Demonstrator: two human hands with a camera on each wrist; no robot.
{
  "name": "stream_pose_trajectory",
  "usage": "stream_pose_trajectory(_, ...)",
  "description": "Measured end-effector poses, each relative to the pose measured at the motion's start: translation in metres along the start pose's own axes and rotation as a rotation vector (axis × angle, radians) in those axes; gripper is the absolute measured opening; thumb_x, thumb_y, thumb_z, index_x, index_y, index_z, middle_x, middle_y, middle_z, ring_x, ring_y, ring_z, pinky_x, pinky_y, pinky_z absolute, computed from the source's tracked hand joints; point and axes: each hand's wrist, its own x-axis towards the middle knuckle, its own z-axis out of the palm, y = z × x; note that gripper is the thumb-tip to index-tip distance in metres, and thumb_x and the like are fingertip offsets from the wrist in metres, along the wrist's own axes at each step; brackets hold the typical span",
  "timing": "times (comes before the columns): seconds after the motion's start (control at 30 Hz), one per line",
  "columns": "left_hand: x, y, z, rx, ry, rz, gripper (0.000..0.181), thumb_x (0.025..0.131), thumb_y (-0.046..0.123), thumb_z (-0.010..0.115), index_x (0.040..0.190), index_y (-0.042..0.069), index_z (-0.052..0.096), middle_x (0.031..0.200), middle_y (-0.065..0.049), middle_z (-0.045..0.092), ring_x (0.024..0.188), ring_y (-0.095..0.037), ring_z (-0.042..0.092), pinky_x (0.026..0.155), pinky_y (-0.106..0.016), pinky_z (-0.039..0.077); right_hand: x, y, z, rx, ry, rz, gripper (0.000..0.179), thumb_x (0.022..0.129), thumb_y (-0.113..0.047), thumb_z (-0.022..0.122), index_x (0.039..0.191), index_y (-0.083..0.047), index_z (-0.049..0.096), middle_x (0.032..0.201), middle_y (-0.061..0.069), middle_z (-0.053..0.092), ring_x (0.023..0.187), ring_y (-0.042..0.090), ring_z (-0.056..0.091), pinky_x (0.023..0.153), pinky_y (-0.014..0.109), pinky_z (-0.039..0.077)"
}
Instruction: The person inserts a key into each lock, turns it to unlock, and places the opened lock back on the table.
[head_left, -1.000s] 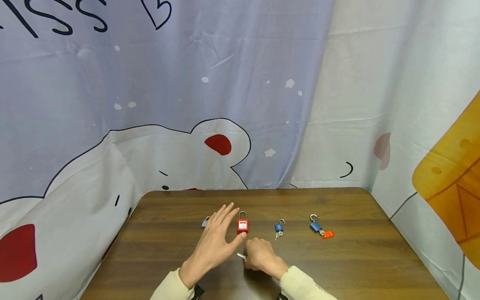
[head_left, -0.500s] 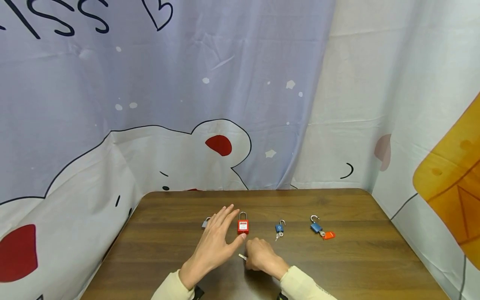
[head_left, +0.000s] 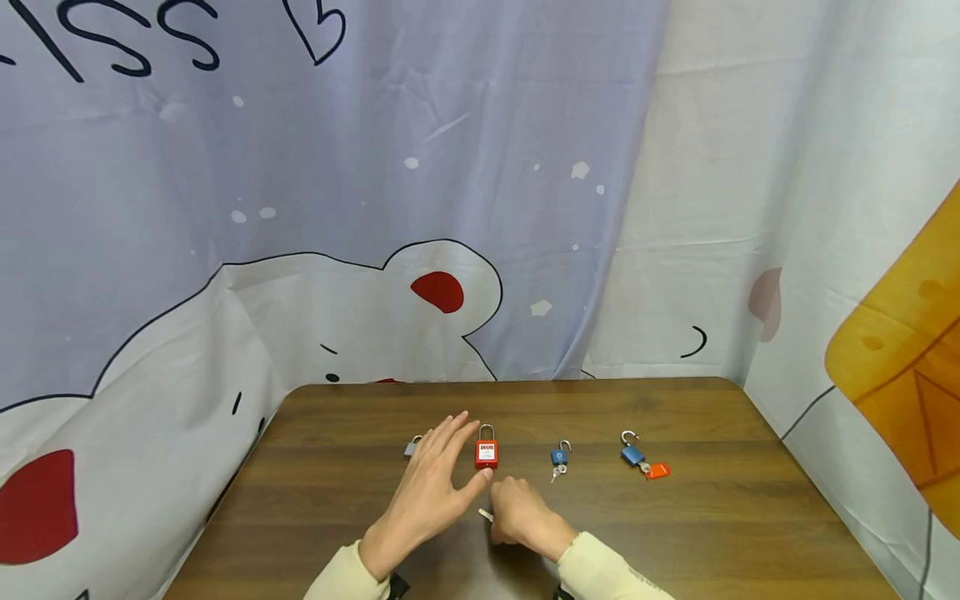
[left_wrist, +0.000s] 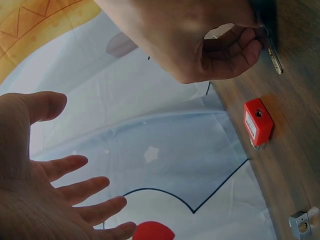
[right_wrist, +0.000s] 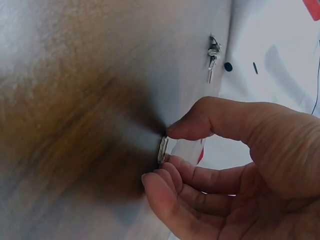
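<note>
My right hand (head_left: 519,510) is held low over the table with its fingers curled. Between thumb and fingertips it pinches a small metal key (right_wrist: 162,150), whose blade (left_wrist: 275,60) sticks out in the left wrist view. My left hand (head_left: 429,483) is spread with fingers extended, holding nothing; its thumb reaches just in front of a red padlock (head_left: 486,452). That padlock has a white label, and its shackle points away from me. In the left wrist view a keyhole shows in the red padlock's (left_wrist: 258,120) near end.
Left of the red padlock lies a silver padlock (head_left: 410,448), partly behind my left hand. To the right are a small blue padlock (head_left: 558,457) with keys and another blue padlock (head_left: 632,453) with an orange tag (head_left: 657,470). Printed curtains (head_left: 525,208) hang behind the wooden table (head_left: 720,517).
</note>
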Motion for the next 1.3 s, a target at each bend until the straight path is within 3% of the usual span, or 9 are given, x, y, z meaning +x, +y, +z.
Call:
stream_pose_trajectory(0.23,-0.001,-0.001,0.002,-0.006,0.002,-0.006,0.062,0.085,0.040,0.070,0.141,0.021,0.051,0.152,-0.002,0.046,0.142,-0.029,0.041,0.114,-0.058,0.033,-0.002,-0.005,0.002,-0.101,0.010,-0.041,0.026,0.052,-0.011,0.084,0.065,-0.013,0.062,0.067,0.004,0.065,0.061,0.022,0.062,0.054,0.036,0.051)
stream_pose_trajectory(0.5,-0.002,0.000,0.001,-0.045,-0.016,-0.029,0.059,0.086,0.041,0.069,0.140,0.022,0.052,0.152,0.000,0.046,0.141,-0.030,0.042,0.113,-0.059,0.034,-0.003,-0.013,0.000,-0.206,0.017,-0.079,0.024,0.056,-0.014,0.085,0.062,-0.015,0.062,0.065,0.000,0.064,0.061,0.019,0.064,0.052,0.033,0.052)
stream_pose_trajectory(1.1,0.000,-0.003,0.002,-0.037,-0.013,-0.021,0.057,0.087,0.040,0.068,0.139,0.021,0.054,0.151,-0.002,0.047,0.139,-0.033,0.044,0.112,-0.060,0.034,-0.001,-0.008,0.002,-0.159,0.012,-0.093,0.027,0.053,-0.015,0.086,0.058,-0.017,0.059,0.062,0.000,0.061,0.058,0.018,0.059,0.052,0.034,0.051)
stream_pose_trajectory(1.3,0.001,-0.004,0.004,-0.026,-0.016,-0.010,0.057,0.087,0.040,0.068,0.139,0.020,0.053,0.151,-0.003,0.047,0.138,-0.034,0.045,0.111,-0.060,0.035,0.000,-0.001,-0.008,-0.072,-0.070,-0.081,0.029,0.056,-0.010,0.084,0.058,-0.015,0.055,0.059,-0.002,0.055,0.054,0.015,0.049,0.048,0.028,0.044)
